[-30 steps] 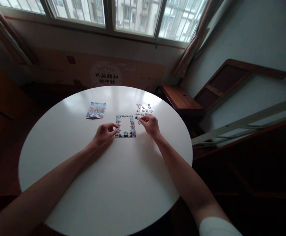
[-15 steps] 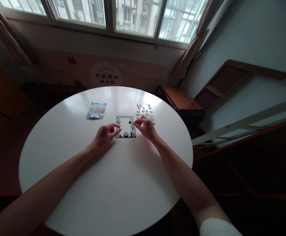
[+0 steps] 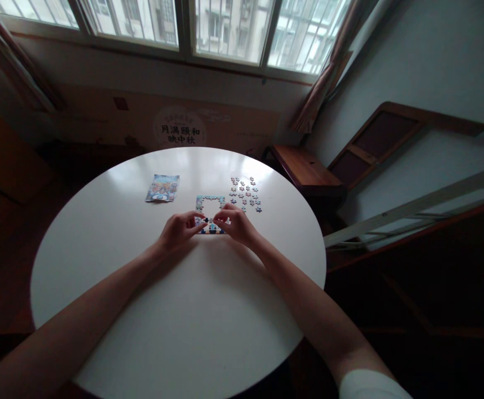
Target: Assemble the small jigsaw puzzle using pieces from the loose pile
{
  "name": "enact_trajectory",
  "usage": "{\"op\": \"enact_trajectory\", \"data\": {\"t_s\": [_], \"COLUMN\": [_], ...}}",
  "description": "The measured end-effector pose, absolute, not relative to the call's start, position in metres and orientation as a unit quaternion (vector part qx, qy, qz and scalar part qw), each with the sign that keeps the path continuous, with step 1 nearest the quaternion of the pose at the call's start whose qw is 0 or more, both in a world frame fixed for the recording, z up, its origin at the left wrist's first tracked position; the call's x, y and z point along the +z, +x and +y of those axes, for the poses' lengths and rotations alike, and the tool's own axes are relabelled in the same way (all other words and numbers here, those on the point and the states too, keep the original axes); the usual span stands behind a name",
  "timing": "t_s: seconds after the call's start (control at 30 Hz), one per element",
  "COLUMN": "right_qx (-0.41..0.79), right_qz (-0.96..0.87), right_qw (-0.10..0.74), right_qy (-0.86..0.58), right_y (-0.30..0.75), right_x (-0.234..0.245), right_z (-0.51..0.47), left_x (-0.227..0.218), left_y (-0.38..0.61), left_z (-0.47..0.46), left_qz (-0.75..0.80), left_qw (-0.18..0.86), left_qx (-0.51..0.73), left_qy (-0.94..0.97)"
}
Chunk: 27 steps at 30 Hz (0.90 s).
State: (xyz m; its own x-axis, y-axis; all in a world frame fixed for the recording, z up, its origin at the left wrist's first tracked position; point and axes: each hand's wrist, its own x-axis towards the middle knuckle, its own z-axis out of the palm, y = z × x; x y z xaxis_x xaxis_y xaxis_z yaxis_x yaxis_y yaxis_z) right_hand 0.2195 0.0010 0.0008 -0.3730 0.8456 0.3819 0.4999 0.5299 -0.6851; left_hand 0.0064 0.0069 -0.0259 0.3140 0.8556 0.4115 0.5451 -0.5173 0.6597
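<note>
Left hand (image 3: 178,230) and right hand (image 3: 234,224), fingertips pinched over puzzle frame (image 3: 210,204)

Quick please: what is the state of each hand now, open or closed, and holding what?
Left hand: fingers pinched at the puzzle frame; cannot tell if it holds anything.
Right hand: pinched at the frame; a held piece cannot be told.
</note>
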Motion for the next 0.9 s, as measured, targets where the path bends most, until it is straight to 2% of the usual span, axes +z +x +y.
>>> {"op": "enact_trajectory", "data": {"t_s": [0.9], "right_qx": [0.235], "right_qz": [-0.794], "right_qw": [0.387], "right_qy": [-0.405], "right_y": [0.2182], "right_x": [-0.0067], "right_z": [0.0033], "left_x": [-0.0204], "left_y": [0.0093], "left_z": [0.0046], "left_qz": [0.422], "left_qw": [0.236], "left_qx": [0.407], "left_qy": [0.775]}}
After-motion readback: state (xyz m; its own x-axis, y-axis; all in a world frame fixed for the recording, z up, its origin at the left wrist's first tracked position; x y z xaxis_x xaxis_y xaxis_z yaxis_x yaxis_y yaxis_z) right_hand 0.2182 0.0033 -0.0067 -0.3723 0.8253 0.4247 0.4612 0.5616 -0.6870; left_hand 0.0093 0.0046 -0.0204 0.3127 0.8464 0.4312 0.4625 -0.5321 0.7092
